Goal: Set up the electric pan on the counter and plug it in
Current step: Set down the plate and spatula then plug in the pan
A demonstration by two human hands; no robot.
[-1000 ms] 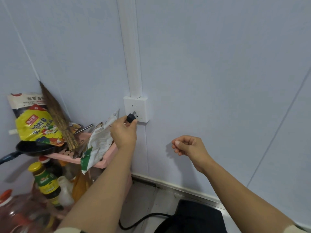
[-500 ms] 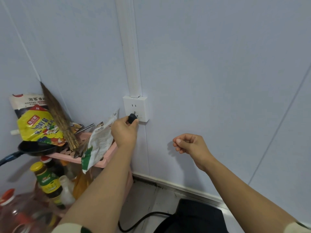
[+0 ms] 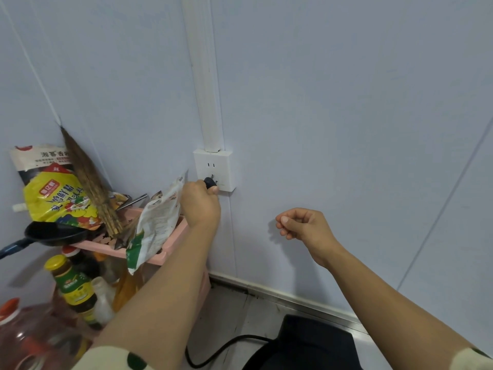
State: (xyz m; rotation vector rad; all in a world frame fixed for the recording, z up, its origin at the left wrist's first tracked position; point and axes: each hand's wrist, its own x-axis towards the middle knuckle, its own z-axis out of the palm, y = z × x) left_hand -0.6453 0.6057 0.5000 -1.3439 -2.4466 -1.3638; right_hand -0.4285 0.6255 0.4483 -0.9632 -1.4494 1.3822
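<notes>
1. The left hand [image 3: 200,206] clamped its fingers on the black plug [image 3: 209,182] at the wall socket [image 3: 214,166].
2. The right hand [image 3: 304,225] hovered right of the socket, fingers curled together, empty.
3. The electric pan [image 3: 306,343] sat below the socket.

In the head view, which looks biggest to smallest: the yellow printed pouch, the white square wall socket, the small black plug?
1. yellow printed pouch
2. white square wall socket
3. small black plug, partly hidden in the left hand
</notes>
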